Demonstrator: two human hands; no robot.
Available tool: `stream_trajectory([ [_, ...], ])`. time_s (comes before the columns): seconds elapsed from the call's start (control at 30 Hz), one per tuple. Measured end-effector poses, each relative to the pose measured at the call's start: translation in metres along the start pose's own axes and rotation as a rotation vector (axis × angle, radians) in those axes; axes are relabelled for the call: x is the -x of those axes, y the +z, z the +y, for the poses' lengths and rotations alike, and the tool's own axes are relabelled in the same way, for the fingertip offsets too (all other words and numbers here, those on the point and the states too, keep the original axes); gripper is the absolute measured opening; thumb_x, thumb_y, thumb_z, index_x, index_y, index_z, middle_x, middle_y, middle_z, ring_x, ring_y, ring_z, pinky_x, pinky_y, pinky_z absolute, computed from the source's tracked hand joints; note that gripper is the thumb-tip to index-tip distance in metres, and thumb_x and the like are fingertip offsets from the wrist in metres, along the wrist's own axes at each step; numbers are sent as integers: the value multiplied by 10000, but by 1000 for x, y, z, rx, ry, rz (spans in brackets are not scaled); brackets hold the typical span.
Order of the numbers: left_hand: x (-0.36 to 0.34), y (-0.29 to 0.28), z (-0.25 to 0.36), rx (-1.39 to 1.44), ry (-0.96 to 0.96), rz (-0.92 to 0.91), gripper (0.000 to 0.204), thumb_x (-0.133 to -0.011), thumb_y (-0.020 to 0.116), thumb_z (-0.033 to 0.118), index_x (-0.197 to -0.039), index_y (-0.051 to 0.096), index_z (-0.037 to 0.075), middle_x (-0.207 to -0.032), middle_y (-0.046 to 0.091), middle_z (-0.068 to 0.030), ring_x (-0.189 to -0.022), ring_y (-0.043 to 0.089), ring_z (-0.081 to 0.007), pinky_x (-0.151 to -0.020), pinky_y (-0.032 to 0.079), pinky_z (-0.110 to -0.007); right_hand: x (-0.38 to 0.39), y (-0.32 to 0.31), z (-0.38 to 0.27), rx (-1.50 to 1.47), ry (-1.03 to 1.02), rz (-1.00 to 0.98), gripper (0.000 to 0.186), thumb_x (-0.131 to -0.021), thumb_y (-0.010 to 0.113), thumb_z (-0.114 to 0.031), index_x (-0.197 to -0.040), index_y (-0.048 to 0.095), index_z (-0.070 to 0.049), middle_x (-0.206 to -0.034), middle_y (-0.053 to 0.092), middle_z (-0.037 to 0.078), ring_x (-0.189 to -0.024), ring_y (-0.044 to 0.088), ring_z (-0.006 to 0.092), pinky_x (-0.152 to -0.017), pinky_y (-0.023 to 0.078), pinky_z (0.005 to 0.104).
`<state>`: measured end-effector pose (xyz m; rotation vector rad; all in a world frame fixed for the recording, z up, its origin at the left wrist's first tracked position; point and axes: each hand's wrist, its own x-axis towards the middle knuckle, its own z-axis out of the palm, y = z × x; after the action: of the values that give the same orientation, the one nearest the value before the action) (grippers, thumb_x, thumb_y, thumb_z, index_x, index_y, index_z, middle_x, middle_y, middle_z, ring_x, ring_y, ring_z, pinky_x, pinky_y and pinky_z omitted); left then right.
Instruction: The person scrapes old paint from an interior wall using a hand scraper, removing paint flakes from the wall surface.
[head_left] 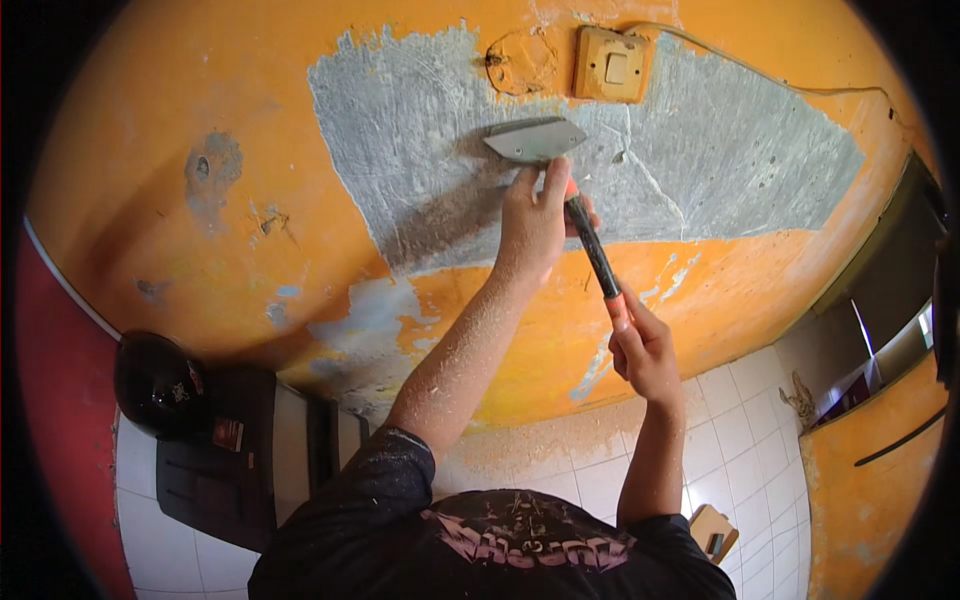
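A long-handled scraper has its wide metal head against a grey, scraped patch of the orange wall. My left hand is closed round the upper handle, just below the head, partly hiding it. Lower down, my right hand grips the red end of the same handle. Pale flakes of dust cling to my left forearm. A switch with a cable running off to the right is fixed above the patch, beside a rough round mark.
A black helmet rests on dark furniture at lower left, near a red surface. Below are white floor tiles with orange debris along the wall. At right are a dark opening, an orange partition and a small wooden board.
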<state>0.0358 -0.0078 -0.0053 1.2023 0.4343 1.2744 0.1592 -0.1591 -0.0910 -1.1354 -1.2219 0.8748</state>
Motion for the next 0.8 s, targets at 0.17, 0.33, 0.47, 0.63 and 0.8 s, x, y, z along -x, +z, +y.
stream_trajectory([
  [0.17, -14, -2, 9, -31, 95, -19, 395, -1042, 497, 422, -993, 501, 30, -741, 582, -90, -611, 649, -199, -567, 594, -348, -14, 8, -4, -50, -14, 13, 467, -1043, 494, -168, -1488, 437, -38, -671, 357, -111, -523, 328, -11, -462, 297, 175],
  [0.33, -8, -6, 6, -80, 39, -35, 424, -1048, 484, 413, -1104, 516, -7, -745, 567, -75, -609, 654, -197, -560, 585, -341, -9, 13, 7, -19, -22, 23, 459, -1045, 501, -183, -1478, 452, -39, -684, 375, -104, -529, 343, -12, -457, 304, 176],
  [0.47, -15, -2, 15, -80, 89, -56, 433, -1052, 479, 408, -1129, 511, -17, -753, 572, -77, -610, 649, -192, -578, 583, -341, -14, 9, -3, -82, -10, 21, 455, -1046, 504, -182, -1477, 457, -41, -681, 372, -104, -531, 335, -10, -457, 299, 177],
  [0.63, 0, -10, -4, -71, 29, -3, 413, -1052, 476, 418, -1074, 513, 7, -775, 588, -85, -630, 656, -193, -576, 581, -339, -1, 8, 13, -93, 35, -16, 457, -1046, 502, -171, -1484, 452, -52, -671, 360, -106, -530, 321, -11, -463, 289, 178],
  [0.8, -16, -7, 20, -62, 101, -54, 430, -1048, 495, 403, -1121, 519, -20, -804, 527, -62, -642, 651, -196, -584, 593, -344, -20, 11, -4, -54, -40, 7, 466, -1047, 505, -191, -1493, 448, -70, -663, 358, -106, -526, 319, -14, -457, 287, 181],
])
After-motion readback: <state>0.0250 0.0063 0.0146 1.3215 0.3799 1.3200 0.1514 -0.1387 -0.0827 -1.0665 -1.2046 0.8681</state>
